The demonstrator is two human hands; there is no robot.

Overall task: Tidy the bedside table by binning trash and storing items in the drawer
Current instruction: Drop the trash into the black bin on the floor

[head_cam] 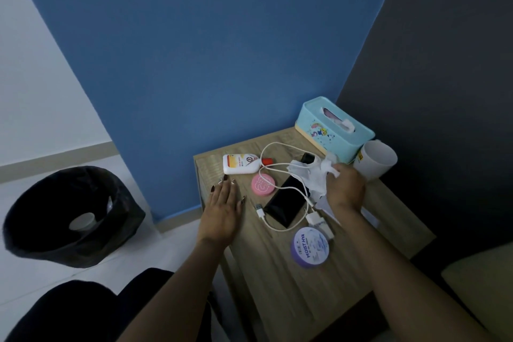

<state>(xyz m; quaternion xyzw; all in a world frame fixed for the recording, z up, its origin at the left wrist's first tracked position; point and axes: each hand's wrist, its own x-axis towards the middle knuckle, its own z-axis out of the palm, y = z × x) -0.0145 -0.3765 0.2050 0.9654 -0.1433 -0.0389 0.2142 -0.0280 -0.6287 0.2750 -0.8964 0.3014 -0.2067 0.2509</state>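
Note:
My right hand (345,187) grips a crumpled white tissue (311,175) above the right half of the wooden bedside table (277,272). Flat on the table's left edge lies my left hand (223,208), fingers straight. A black phone (286,204) lies in the middle with a white charging cable (280,166) looped over it and a white plug (315,219) beside it. Also on the top are a white bottle with a red cap (241,164), a pink round tin (263,185) and a purple round jar (310,247).
A bin lined with a black bag (69,216) stands on the floor to the left, with a pale cup inside. A turquoise tissue box (333,128) and a white cup (376,159) sit at the table's back right corner. Blue wall behind, dark wall at right.

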